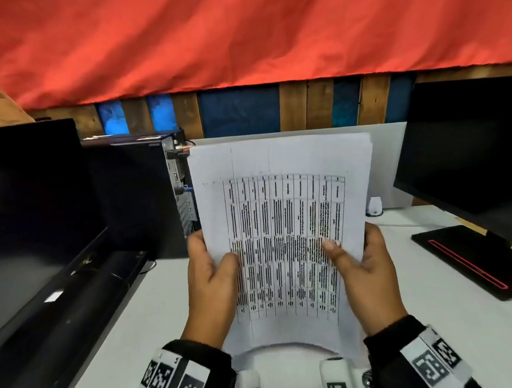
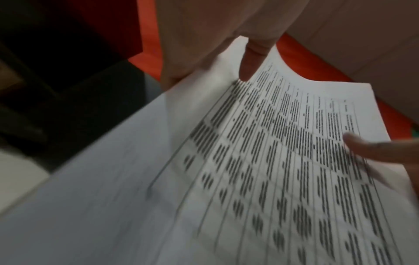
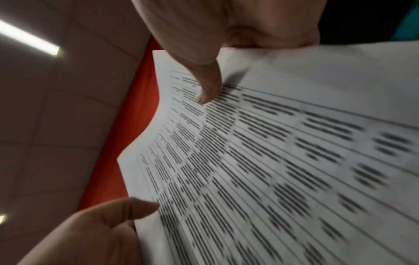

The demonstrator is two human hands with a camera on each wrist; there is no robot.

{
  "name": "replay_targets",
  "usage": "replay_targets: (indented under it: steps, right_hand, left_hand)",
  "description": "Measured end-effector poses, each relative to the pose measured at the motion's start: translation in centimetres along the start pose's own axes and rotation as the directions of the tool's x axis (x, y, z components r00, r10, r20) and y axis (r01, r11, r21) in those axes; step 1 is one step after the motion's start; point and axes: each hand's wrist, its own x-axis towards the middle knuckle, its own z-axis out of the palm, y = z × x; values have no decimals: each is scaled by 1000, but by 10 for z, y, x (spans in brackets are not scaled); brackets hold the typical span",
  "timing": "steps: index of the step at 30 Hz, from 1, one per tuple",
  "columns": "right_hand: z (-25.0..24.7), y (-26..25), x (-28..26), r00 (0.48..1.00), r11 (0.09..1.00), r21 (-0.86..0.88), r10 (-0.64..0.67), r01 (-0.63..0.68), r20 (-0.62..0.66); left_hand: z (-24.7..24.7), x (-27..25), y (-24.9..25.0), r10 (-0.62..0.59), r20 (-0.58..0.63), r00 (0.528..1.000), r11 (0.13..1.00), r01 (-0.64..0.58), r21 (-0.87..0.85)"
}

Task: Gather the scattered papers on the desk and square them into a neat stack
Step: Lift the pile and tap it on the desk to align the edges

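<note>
A stack of printed papers (image 1: 283, 216), its top sheet covered by a table of black text, stands nearly upright over the white desk (image 1: 136, 323). My left hand (image 1: 213, 272) grips its left edge, thumb on the front and fingers behind. At the right edge my right hand (image 1: 364, 262) grips it the same way. The sheets bow slightly, and their top right corners sit a little offset. In the left wrist view the papers (image 2: 249, 161) fill the frame under my left thumb (image 2: 251, 61). The right wrist view shows the papers (image 3: 283, 161) under my right thumb (image 3: 208, 86).
A black monitor (image 1: 28, 209) and a computer tower (image 1: 139, 196) stand close on the left. Another monitor (image 1: 469, 142) and a black base with a red line (image 1: 471, 260) sit on the right. A small white object (image 1: 374, 206) stands behind the papers. Red cloth (image 1: 237, 34) hangs above.
</note>
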Motion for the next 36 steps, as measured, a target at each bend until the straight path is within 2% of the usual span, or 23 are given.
replay_targets:
  steps: [3,5,7,10,16,21,26,31,36]
  right_hand:
    - [4,-17,4,986,982,-92,-168,166,-19]
    - [8,-31,7,949,921,-239,-315,308,8]
    - [13,-45,10,923,842,-400,-385,363,27]
    - [18,-61,13,884,741,-537,-467,403,18]
    - [18,-67,11,882,722,-589,-471,363,-34]
    - [18,-66,11,864,711,-573,-503,408,-8]
    - [16,-63,11,886,727,-591,-461,351,-41]
    - [20,-62,8,869,696,-604,-495,389,-9]
    - [17,-59,8,870,711,-601,-490,366,-49]
  left_hand:
    - [4,6,19,134,-13,991,990,-134,43]
    - [8,11,32,226,-10,974,971,-225,79]
    - [13,15,48,328,-9,945,931,-322,172]
    - [17,18,64,455,-35,890,847,-420,327]
    - [10,20,62,445,-64,893,826,-381,416]
    - [12,14,63,437,2,900,836,-407,368]
    - [5,18,65,406,-75,911,856,-350,380]
    - [10,12,63,435,8,900,826,-403,395]
    - [4,19,58,398,-51,916,868,-358,344]
